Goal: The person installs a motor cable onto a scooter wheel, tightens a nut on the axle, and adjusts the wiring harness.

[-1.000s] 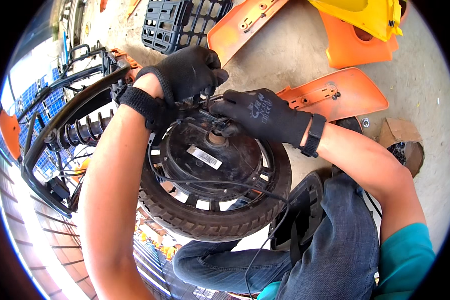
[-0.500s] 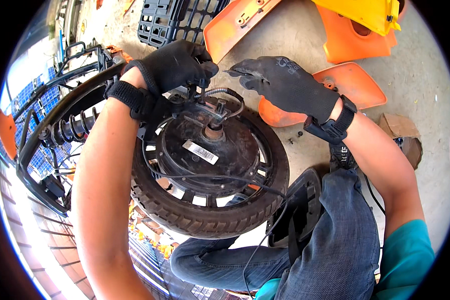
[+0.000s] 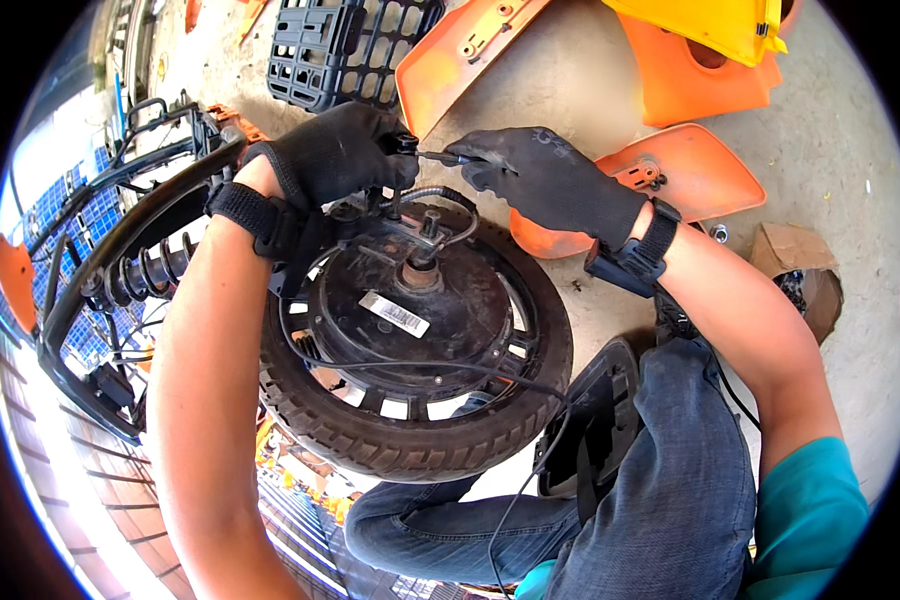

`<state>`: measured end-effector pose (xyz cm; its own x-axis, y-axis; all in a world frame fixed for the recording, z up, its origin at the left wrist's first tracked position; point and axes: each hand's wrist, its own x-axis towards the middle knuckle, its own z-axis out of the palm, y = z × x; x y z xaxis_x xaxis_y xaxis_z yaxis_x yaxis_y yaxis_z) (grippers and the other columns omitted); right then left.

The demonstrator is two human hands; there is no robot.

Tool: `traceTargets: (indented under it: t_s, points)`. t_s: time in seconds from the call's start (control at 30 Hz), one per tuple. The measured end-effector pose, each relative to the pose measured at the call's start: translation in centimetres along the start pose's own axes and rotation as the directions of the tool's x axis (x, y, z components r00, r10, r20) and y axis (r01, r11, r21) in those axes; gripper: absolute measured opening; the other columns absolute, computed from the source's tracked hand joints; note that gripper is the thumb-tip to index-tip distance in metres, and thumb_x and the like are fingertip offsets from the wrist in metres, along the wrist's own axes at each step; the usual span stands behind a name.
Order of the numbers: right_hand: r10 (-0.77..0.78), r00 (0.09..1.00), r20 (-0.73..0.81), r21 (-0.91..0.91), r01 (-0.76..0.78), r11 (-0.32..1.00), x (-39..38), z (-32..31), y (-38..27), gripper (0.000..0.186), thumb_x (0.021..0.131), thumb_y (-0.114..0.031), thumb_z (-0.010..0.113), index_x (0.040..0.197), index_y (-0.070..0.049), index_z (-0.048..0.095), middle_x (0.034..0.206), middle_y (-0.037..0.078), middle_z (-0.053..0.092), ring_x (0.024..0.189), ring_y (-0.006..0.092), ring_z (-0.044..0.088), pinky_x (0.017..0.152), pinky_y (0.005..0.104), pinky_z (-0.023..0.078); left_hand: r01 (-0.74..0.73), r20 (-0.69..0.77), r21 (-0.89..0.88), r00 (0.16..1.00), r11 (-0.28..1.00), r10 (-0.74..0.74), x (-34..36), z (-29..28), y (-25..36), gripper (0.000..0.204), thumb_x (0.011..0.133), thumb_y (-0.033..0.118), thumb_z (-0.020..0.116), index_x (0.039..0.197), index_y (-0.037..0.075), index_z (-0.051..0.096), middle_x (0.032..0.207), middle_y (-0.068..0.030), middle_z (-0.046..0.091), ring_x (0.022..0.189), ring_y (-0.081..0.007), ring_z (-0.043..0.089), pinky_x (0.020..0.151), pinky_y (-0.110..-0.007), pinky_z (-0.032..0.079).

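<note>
A black scooter wheel (image 3: 410, 400) with a hub motor and a knobbly tyre lies flat in front of me, with a thin black cable (image 3: 470, 368) trailing across it. My left hand (image 3: 335, 155), in a black glove, grips a small black fitting at the wheel's far edge, above the axle bracket (image 3: 410, 235). My right hand (image 3: 545, 180), also gloved, pinches a thin dark tool (image 3: 440, 157) whose tip meets that fitting. The tool's working end is hidden between the two gloves.
Orange body panels (image 3: 690, 175) and a yellow one (image 3: 710, 25) lie on the concrete floor beyond the wheel. A black plastic grid panel (image 3: 340, 45) sits at the top. The scooter frame with a coil spring (image 3: 145, 275) is at the left, a cardboard box (image 3: 800, 260) at the right.
My right hand has moved from over the hub, out to the right, then back to the fitting held in my left hand. The view has shifted slightly.
</note>
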<state>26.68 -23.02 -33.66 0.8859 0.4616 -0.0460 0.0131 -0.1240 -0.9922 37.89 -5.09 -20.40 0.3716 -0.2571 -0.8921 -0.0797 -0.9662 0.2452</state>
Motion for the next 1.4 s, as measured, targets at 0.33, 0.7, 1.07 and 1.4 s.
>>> traceTargets:
  t_s: [0.33, 0.7, 1.07, 1.4]
  points:
    - [0.108, 0.994, 0.03, 0.063, -0.109, 0.992, 0.4, 0.8, 1.3, 0.03, 0.094, -0.024, 0.058, 0.119, -0.006, 0.063, 0.107, 0.02, 0.066, 0.098, 0.0374, 0.063, 0.087, 0.0429, 0.05, -0.048, -0.014, 0.041, 0.999, 0.998, 0.048, 0.2, 0.2, -0.7, 0.028, 0.085, 0.018, 0.069, 0.103, -0.004, 0.065, 0.09, -0.0076, 0.069, 0.079, -0.0114, 0.059, 0.075, -0.029, 0.051]
    - [0.077, 0.997, 0.007, 0.085, -0.077, 0.993, 1.2, 0.4, 1.6, 0.035, 0.095, -0.024, 0.057, 0.123, -0.005, 0.06, 0.109, 0.023, 0.064, 0.1, 0.0389, 0.062, 0.088, 0.0446, 0.05, -0.105, -0.003, 0.02, 0.994, 0.994, 0.105, 0.0, 0.2, -0.4, 0.026, 0.085, 0.014, 0.064, 0.104, -0.004, 0.064, 0.088, -0.0099, 0.069, 0.078, -0.0118, 0.06, 0.075, -0.03, 0.05]
    - [0.014, 0.998, -0.057, -0.043, -0.017, 0.999, 0.0, -0.2, 2.9, 0.043, 0.09, -0.025, 0.064, 0.125, -0.001, 0.059, 0.111, 0.021, 0.064, 0.096, 0.0331, 0.065, 0.087, 0.0406, 0.051, -0.09, -0.016, -0.056, 0.996, 0.994, 0.089, 0.3, 0.6, -1.3, 0.026, 0.083, 0.011, 0.067, 0.105, -0.002, 0.064, 0.09, -0.0044, 0.069, 0.078, -0.0081, 0.057, 0.073, -0.027, 0.05]
    - [-0.03, 0.999, 0.026, 0.287, 0.021, 0.958, 5.0, 0.5, 1.3, 0.037, 0.091, -0.03, 0.067, 0.118, -0.005, 0.066, 0.1, 0.012, 0.071, 0.086, 0.0203, 0.065, 0.083, 0.033, 0.05, -0.035, -0.019, -0.13, 0.999, 0.991, 0.033, 0.0, 0.7, -0.9, 0.026, 0.085, 0.015, 0.068, 0.104, -0.002, 0.068, 0.08, -0.001, 0.066, 0.072, -0.0061, 0.055, 0.067, -0.026, 0.049]
